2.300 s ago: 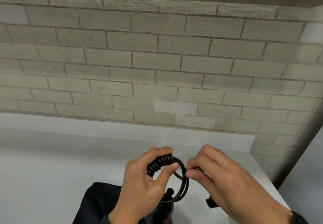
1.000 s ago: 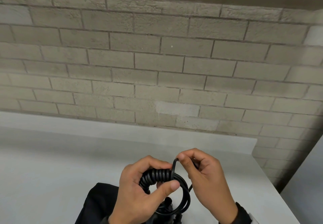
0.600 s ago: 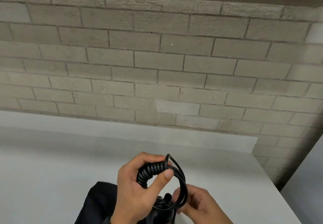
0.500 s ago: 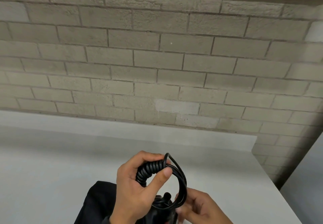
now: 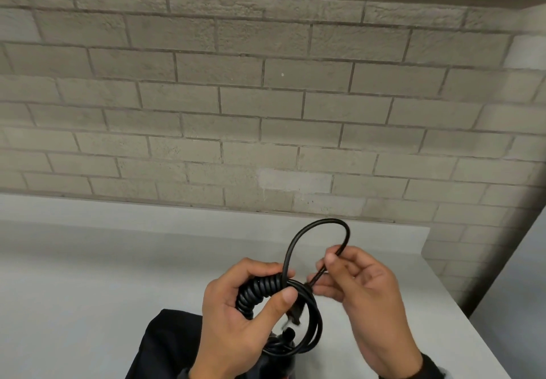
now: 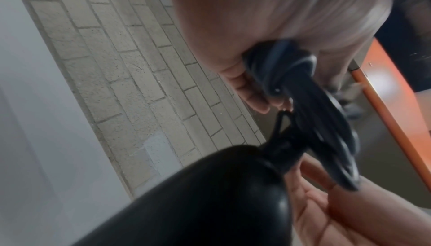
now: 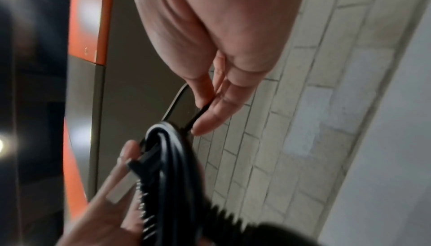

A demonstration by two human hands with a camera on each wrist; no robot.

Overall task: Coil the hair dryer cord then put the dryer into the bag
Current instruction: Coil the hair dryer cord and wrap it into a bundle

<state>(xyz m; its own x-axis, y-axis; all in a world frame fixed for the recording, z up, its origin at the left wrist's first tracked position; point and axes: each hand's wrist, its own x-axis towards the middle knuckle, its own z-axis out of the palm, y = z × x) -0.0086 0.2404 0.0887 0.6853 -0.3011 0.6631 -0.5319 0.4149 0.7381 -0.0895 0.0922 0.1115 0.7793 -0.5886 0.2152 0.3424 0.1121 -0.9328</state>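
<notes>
My left hand (image 5: 282,284) grips the bundled black cord (image 5: 257,290), with spiral turns under its fingers and smooth loops (image 5: 316,328) hanging below. My right hand (image 5: 326,265) pinches the thin straight cord just right of the bundle. From this pinch a loop (image 5: 319,222) arches up and back down to the bundle. The plug (image 5: 295,312) hangs inside the loops, its metal prong (image 7: 121,187) in the right wrist view. The black hair dryer (image 6: 210,194) hangs below the coil. The black bag (image 5: 168,346) lies on the table under my left wrist.
The grey table (image 5: 103,290) runs up to a brick wall (image 5: 266,112) behind, and its right edge (image 5: 461,313) drops off near my right hand. An orange-edged panel (image 7: 91,19) shows in both wrist views.
My right hand has come up from under the coil to its right side, drawing a cord loop up above the bundle. The left hand keeps its grip in nearly the same place.
</notes>
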